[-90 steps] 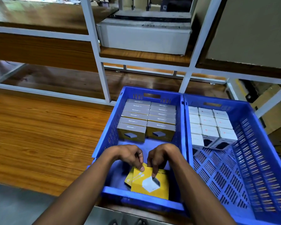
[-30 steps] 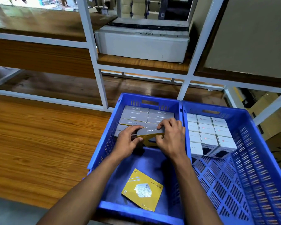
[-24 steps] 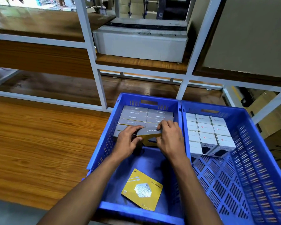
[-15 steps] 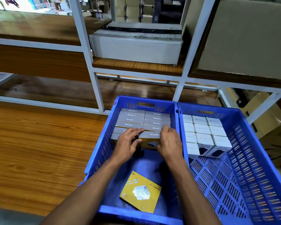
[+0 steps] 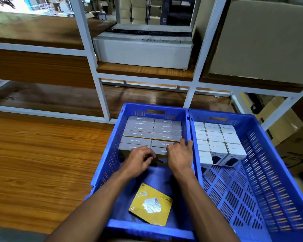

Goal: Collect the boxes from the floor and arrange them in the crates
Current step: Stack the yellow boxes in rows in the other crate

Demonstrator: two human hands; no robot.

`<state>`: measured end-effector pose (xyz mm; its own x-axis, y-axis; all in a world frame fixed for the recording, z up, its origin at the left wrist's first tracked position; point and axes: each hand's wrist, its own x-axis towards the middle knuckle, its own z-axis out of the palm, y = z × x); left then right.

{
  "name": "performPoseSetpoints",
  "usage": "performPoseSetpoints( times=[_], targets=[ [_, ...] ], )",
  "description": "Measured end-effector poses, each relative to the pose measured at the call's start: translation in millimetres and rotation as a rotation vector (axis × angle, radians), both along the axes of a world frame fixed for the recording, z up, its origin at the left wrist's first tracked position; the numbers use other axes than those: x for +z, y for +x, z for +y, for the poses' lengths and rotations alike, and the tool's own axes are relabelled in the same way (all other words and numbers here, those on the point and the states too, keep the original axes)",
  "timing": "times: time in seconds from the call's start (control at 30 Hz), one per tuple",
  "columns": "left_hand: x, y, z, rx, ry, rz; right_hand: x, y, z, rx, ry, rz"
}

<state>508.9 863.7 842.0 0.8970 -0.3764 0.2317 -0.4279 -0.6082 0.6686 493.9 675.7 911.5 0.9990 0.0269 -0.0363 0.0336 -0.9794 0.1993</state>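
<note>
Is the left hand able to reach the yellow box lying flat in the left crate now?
Probably yes. The yellow box lies uncovered on the crate floor, just below the left hand, with nothing between them.

A warehouse or stockroom: white metal racking (image 5: 87, 49) with wooden shelves holds large cartons (image 5: 143, 49), and two blue plastic crates (image 5: 278, 154) sit near, packed with small retail boxes (image 5: 138, 133)

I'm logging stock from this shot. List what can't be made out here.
Head view only:
- Front of the nearest grey box: covered by the left hand and right hand.
- Layers under the grey rows: hidden by the top boxes.
- Print on the white boxes: too small.
- Right crate: near corner cut off by the frame edge.
- Yellow box: small text unreadable.
</note>
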Motion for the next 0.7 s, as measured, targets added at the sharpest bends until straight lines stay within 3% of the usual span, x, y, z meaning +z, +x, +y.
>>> performPoseSetpoints(
  times=[0.17,0.4,0.5,0.63,0.7],
  targets=[
    [-11.0,-2.1,-4.6,-0.134,0.244,0.135,-2.8,-3.1,2.9,0.104,-0.012,0.136],
    [-18.2,1.6,-4.6,-0.143,0.288,0.184,-18.5,0.1,5.5,0.082,0.099,0.429],
    [-12.8,-0.3,-2.4,-0.03,0.362,0.241,-24.5,3.6,5.9,0.062,0.13,0.477],
    [-4.7,-0.4,8.0,0.244,0.603,0.357,-24.6,6.6,3.4,0.059,0.196,0.533],
    [-10.0,1.5,14.3,0.285,0.612,0.368,-25.3,7.0,3.2,0.033,0.218,0.532]
  ],
)
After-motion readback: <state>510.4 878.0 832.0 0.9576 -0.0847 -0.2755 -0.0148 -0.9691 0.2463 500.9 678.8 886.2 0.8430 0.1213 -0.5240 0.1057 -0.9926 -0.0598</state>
